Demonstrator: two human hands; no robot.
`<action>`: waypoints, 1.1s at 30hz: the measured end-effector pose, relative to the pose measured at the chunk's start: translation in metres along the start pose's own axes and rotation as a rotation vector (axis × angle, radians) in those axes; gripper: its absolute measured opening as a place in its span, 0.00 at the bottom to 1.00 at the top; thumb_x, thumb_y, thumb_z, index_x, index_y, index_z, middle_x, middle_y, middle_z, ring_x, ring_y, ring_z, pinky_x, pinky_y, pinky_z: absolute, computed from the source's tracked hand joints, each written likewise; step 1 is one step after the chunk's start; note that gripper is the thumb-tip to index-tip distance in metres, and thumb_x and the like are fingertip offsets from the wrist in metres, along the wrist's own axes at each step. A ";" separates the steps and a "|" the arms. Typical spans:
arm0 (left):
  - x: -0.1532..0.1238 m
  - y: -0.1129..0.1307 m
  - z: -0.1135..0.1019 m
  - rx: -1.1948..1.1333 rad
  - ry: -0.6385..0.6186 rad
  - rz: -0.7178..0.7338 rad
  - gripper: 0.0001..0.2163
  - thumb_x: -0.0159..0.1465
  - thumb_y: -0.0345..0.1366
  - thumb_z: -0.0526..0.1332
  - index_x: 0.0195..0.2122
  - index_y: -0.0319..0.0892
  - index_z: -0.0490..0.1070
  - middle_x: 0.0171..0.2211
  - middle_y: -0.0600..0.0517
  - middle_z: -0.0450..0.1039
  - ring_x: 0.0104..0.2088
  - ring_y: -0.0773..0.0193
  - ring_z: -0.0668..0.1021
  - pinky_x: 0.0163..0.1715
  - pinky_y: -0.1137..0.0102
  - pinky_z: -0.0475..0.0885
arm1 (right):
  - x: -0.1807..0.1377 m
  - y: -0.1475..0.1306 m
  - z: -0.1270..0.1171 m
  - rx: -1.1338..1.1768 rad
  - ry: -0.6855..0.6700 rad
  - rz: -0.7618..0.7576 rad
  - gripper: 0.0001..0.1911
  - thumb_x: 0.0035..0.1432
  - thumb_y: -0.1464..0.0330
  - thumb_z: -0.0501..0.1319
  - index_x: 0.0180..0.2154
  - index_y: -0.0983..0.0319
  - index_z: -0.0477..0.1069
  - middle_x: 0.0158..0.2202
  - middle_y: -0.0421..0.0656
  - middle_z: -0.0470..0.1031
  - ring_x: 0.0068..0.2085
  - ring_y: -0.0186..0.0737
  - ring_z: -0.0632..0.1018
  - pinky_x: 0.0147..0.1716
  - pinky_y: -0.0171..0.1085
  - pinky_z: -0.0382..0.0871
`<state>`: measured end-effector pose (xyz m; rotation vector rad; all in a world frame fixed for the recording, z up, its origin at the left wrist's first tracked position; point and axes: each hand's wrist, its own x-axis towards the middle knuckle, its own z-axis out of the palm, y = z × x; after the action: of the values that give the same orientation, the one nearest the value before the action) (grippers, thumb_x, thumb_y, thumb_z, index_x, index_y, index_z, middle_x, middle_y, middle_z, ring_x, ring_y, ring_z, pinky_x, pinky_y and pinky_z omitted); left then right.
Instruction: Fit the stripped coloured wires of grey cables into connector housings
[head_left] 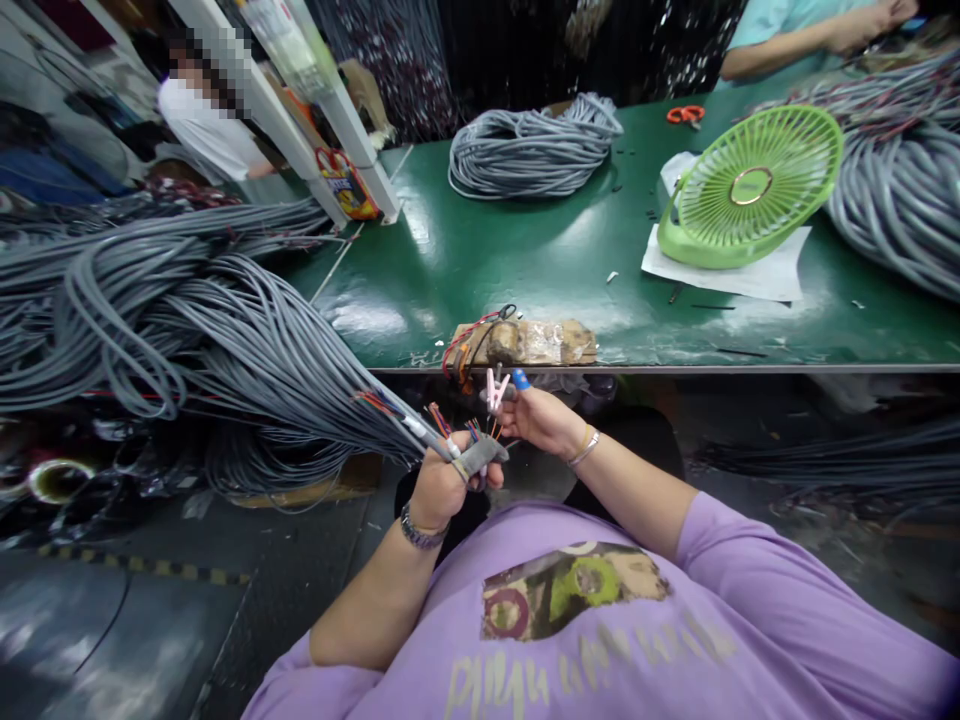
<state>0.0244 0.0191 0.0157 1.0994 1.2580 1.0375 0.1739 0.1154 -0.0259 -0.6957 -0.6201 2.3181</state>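
Observation:
My left hand (442,488) is closed around the end of a grey cable (421,428), whose thin coloured wires (475,430) fan out above the fingers. Grey covering wraps a finger of that hand. Close on its right, my right hand (541,418) has its fingers bent together near the wire tips, with blue tape on one fingertip. By those fingers is a small pink-and-white V-shaped piece (495,390); whether they grip it or a wire is too small to tell. Just beyond, a wooden block (555,342) with red and black leads lies at the table's front edge.
Large grey cable bundles (247,320) spread across the left side. The green table (465,260) carries a cable coil (532,150), a green fan (750,190) on paper, orange-handled scissors (685,115) and more cable at right. A co-worker's arm (795,45) shows behind; another person stands at upper left.

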 end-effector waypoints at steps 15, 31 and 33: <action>0.021 -0.004 0.012 0.008 0.051 -0.012 0.16 0.57 0.47 0.64 0.26 0.37 0.74 0.17 0.51 0.73 0.16 0.69 0.72 0.14 0.76 0.57 | 0.009 0.001 0.026 0.181 0.058 -0.136 0.23 0.54 0.50 0.63 0.30 0.66 0.73 0.22 0.39 0.70 0.23 0.33 0.70 0.23 0.34 0.66; 0.003 -0.010 0.003 -0.019 0.049 0.007 0.14 0.58 0.45 0.64 0.27 0.37 0.74 0.17 0.51 0.74 0.17 0.69 0.74 0.14 0.77 0.59 | 0.004 0.002 0.016 0.169 -0.018 -0.049 0.27 0.59 0.46 0.55 0.34 0.63 0.75 0.29 0.42 0.74 0.26 0.32 0.71 0.26 0.31 0.66; 0.005 -0.008 0.003 -0.027 0.038 0.014 0.14 0.58 0.45 0.64 0.27 0.37 0.74 0.17 0.51 0.74 0.17 0.69 0.74 0.14 0.77 0.59 | 0.003 0.001 0.018 0.137 -0.008 -0.073 0.24 0.59 0.48 0.57 0.33 0.63 0.75 0.29 0.42 0.74 0.26 0.31 0.71 0.26 0.31 0.66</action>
<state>0.0274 0.0225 0.0066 1.0738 1.2646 1.0872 0.1603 0.1123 -0.0145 -0.5909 -0.4766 2.2722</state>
